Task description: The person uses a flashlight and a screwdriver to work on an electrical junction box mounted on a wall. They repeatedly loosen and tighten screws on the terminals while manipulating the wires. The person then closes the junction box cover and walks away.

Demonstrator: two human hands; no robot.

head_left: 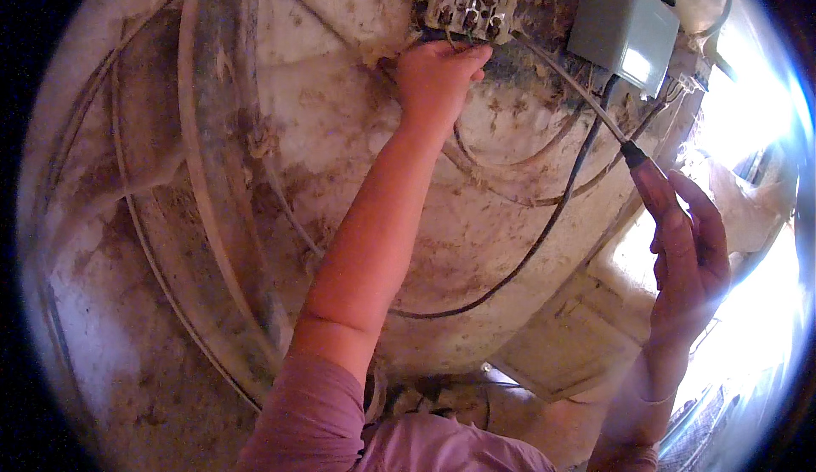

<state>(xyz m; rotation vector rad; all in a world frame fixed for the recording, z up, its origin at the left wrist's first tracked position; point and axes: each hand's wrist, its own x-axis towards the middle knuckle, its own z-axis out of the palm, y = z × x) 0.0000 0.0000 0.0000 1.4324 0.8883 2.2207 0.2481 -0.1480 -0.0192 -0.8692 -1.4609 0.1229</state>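
Observation:
A terminal block (473,4) with metal contacts and screws is fixed to the dirty wall at the top. My left hand (438,76) reaches up to its lower edge, fingers bent and closed; thin wires show by the fingertips, but what they grip is hidden. In my right hand (690,247) is a screwdriver (650,179), its dark handle held between thumb and fingers. The long shaft slants up to the left, and its tip is at the block's lower right corner, beside a terminal; contact cannot be told.
A grey box (625,34) is mounted right of the block, with a black cable (557,217) looping down below it. More cables and a long strip (194,132) run down the wall at left. Bright light comes from the right. A panel (565,336) lies low at right.

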